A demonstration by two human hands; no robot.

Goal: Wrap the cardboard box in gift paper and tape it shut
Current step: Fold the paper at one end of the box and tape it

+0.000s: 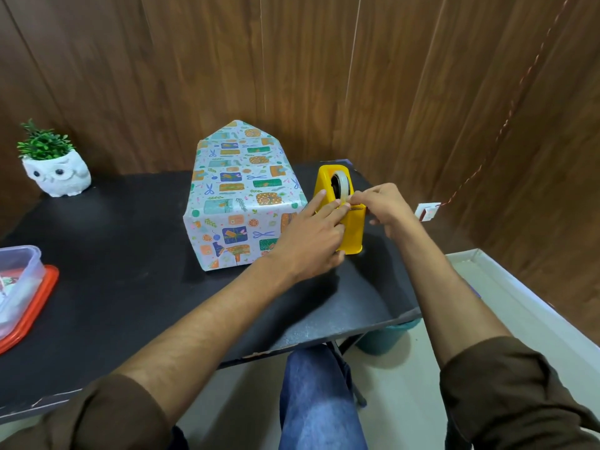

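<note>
Left hand point(313, 237): lies flat against the near left side of the tape dispenser point(342, 209), fingers stretched out and close together, fingertips up at the cutting edge; it steadies the dispenser and closes around nothing.
Right hand point(381, 206): sits at the top right of the dispenser, thumb and forefinger pinched narrow on the free end of the tape point(347, 203), which is too thin and clear to make out well.
Tape dispenser: yellow, upright on the bench point(130, 254), directly between the two hands, with a roll of clear tape point(339, 186) in its upper opening just beyond the fingertips.
Box point(242, 199): just left of the left hand and touching or nearly touching its fingers; it stands on the bench covered in pale gift paper printed with blue, green and orange parcels and scissors. The far end of the paper stands up in a pointed flap, not folded down.
Bench: black top, under both forearms, its near edge chipped.
Owl pot point(56, 175): white, with a small green plant, well to the left of the hands at the back corner of the bench.
Plastic tub point(18, 287): clear, sitting on an orange lid, far left of the left forearm at the bench edge.
Sleeves point(519, 394): brown, pushed up to the elbows on both arms.
Bin point(384, 339): teal, on the floor under the bench's right corner, below the right forearm.
</note>
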